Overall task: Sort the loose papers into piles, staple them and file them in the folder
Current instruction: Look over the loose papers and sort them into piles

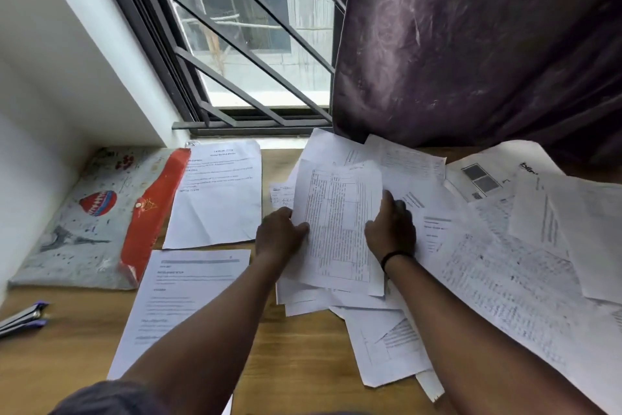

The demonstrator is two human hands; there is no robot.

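On the wooden desk, left hand and right hand grip a table-printed sheet.

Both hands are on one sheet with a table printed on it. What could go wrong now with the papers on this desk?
1. The left hand and right hand hold the table sheet above the loose heap; lifting it may drag neighbouring sheets out of place.
2. The heap reaches under the curtain, so a sheet could stay hidden there.
3. The two sorted sheets lie by the window; if it is open, which I cannot tell, a draught may shift them.
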